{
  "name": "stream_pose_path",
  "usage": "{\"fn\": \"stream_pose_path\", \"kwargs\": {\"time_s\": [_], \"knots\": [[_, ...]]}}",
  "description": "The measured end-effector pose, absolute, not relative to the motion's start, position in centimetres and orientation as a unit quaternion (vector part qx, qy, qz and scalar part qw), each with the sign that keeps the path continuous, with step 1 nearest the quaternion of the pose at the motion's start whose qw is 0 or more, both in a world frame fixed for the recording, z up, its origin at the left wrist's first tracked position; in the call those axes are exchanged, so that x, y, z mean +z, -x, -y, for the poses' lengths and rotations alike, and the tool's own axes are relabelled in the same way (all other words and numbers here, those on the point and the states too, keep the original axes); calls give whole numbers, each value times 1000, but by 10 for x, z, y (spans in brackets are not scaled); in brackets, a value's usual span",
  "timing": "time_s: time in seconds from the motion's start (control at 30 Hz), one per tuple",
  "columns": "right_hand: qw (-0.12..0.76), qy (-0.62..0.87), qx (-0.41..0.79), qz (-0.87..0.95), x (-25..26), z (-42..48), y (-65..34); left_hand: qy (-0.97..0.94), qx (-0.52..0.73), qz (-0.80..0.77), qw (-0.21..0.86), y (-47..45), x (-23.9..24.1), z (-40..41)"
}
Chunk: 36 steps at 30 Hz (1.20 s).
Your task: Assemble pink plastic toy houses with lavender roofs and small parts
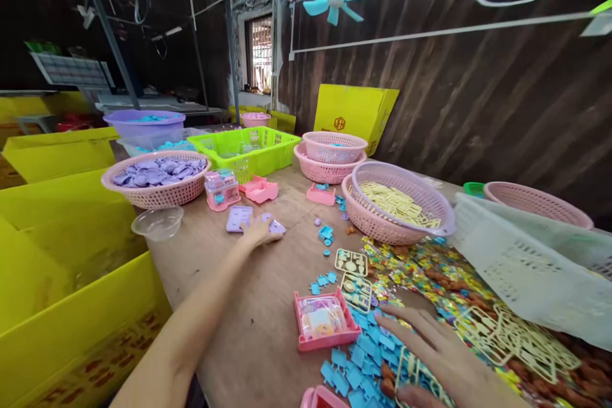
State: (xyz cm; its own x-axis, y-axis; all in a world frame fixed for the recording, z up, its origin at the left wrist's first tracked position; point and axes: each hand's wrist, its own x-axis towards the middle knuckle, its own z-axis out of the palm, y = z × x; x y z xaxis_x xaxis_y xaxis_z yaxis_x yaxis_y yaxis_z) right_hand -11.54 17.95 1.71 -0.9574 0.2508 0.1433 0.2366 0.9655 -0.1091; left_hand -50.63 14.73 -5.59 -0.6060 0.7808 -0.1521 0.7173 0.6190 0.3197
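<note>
My left hand (259,231) reaches out over the table, its fingers spread and touching flat purple plastic panels; one panel (238,218) lies left of it, another (274,225) under its right side. My right hand (433,347) hovers low or rests, fingers apart, over a heap of small blue plastic parts (366,357) and a cream sprue frame (415,370). Left of it lies a pink tray (329,339) holding a clear packet (322,317) of small pieces. More cream sprue frames (352,262) lie beyond. A pink piece (322,398) is cut off at the bottom edge.
An assembled pink toy house (222,190) stands beside a pink shell (259,189). Purple parts fill a pink basket (191,191). A green crate (282,156), baskets (377,220) and a white bin (516,255) border the table. Yellow cartons (86,293) stand left.
</note>
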Motion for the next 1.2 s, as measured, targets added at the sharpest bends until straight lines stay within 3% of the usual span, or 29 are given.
{"fn": "stream_pose_path", "kwargs": {"time_s": [0.13, 0.27, 0.43, 0.53, 0.83, 0.93, 1.0, 1.2], "knots": [[67, 106, 93, 988, 19, -184, 192, -512, 89, -832, 195, 486, -52, -79], [44, 32, 26, 998, 2, -179, 263, -549, 172, -795, 192, 484, -44, -23], [27, -201, -61, 977, -24, -147, 323, -437, 187, -867, 149, 507, -47, -24], [-22, -234, -88, 968, -36, -127, 339, -412, 191, -877, 158, 515, -51, -36], [-74, -141, -81, 984, -1, -106, 337, -308, 366, -861, 172, 503, -23, -2], [-49, -76, 0, 996, 30, -105, 300, -293, 466, -798, 247, 478, -9, 26], [-36, -16, 59, 998, 56, -110, 260, -209, 627, -656, 365, 457, 1, 43], [-55, 191, 161, 967, 99, -115, 102, -207, 632, -583, 466, 386, 24, 58]]}}
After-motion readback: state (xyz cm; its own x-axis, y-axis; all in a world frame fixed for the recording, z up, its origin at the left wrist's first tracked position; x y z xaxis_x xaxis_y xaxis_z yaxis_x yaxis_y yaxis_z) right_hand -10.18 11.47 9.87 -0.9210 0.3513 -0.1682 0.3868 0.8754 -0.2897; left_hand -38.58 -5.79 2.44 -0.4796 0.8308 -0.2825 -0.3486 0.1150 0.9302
